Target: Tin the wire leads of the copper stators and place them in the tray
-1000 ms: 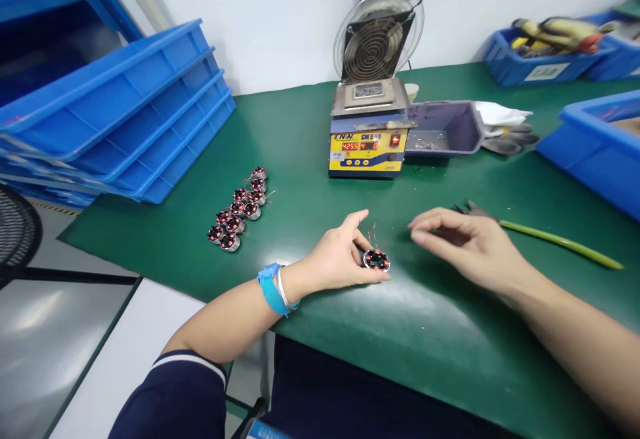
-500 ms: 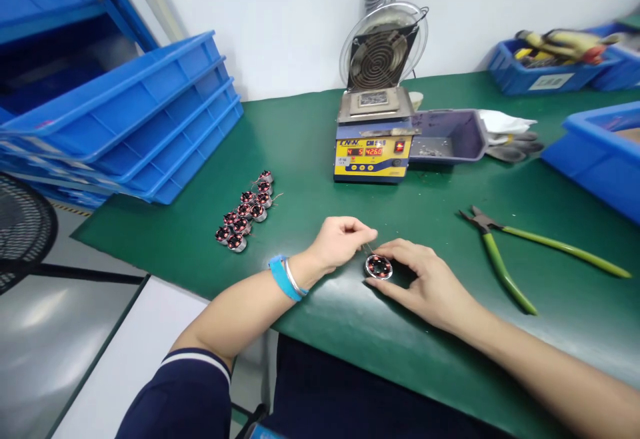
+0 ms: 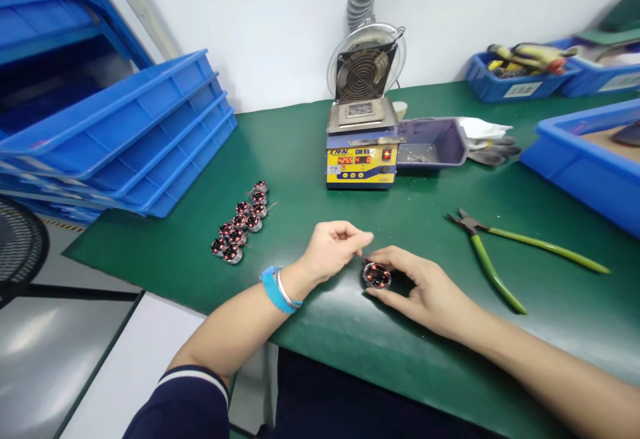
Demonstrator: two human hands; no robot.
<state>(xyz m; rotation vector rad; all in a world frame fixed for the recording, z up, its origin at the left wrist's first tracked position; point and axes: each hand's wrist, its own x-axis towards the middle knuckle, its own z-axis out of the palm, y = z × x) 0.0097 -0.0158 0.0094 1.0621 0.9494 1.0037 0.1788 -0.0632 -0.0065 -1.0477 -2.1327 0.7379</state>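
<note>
A small round motor stator (image 3: 377,276), with copper windings and black parts inside a silvery ring, rests on the green table. My right hand (image 3: 427,286) grips its rim between thumb and fingers. Just up and left of it, my left hand (image 3: 333,250) is closed in a pinch at the thin wire leads (image 3: 363,259) coming off the stator's edge; the fingertips hide most of them. Several similar stators (image 3: 237,220) stand in two rows to the left, some with loose wire ends.
Green-handled cutters (image 3: 483,236) lie spread open at right. A yellow-fronted solder pot (image 3: 361,162) stands behind my hands, beside a purple tray (image 3: 435,142) and gloves (image 3: 493,149). Stacked blue crates (image 3: 150,132) are at left, a blue bin (image 3: 585,152) at right.
The view has shifted slightly. My left fingers are still by the leads, with less wire showing between them and the stator. My right hand keeps its grip on the stator.
</note>
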